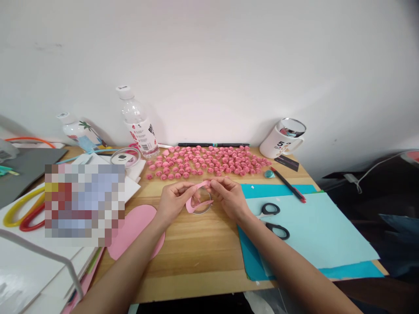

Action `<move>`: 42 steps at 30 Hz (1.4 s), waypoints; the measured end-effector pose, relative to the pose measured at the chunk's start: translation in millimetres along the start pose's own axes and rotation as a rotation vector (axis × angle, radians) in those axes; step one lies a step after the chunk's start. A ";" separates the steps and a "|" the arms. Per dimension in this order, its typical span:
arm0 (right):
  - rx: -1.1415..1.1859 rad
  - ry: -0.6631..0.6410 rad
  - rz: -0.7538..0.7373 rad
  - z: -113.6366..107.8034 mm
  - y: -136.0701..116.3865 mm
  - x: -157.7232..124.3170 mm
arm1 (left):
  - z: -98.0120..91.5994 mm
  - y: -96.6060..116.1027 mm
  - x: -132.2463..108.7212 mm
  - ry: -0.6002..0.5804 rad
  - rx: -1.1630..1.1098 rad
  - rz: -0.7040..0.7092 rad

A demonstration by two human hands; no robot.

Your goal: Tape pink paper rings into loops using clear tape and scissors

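A curved pink paper strip [190,204] is held between both hands over the middle of the wooden table. My left hand [175,199] pinches its left part, and my right hand [228,196] has its fingertips closed on its upper right end. Just beneath the strip is a round, clear ring-like object [203,211], partly covered by it. Behind the hands lie many small rolled pink paper flowers [209,160]. A pink paper piece with a round edge [135,229] rests under my left forearm. Black-handled scissors [271,209] lie right of my right hand.
Light blue sheets [314,231] cover the right side, with a red-black pen [290,185] and a teal roll [269,174] behind. A white mug [276,141] stands back right, a bottle [139,126] back left. Papers and yellow-red handles [32,213] are at left.
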State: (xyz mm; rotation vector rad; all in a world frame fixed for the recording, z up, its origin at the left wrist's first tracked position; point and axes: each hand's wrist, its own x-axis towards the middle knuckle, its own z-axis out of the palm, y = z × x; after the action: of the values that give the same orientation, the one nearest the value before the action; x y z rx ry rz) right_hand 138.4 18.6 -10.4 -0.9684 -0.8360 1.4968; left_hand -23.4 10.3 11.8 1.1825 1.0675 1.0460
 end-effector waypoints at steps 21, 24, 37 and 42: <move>-0.033 0.012 -0.034 -0.9 1.7 0.9 | -1.2 -2.4 0.6 0.044 0.062 -0.008; -0.030 0.007 -0.022 -1.9 2.9 1.5 | -1.9 -2.8 1.1 0.045 0.063 -0.011; -0.041 0.000 -0.048 -2.4 0.5 0.4 | -0.9 -2.6 0.2 0.076 0.124 0.017; -0.018 0.005 -0.054 -2.5 1.5 1.7 | -2.8 -8.4 3.1 0.134 0.087 0.047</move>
State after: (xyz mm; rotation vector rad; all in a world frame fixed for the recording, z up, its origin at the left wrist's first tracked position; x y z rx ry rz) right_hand 140.0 20.0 -13.0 -0.9547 -0.8670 1.4423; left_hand -25.1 13.1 3.0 1.2261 1.2047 1.1378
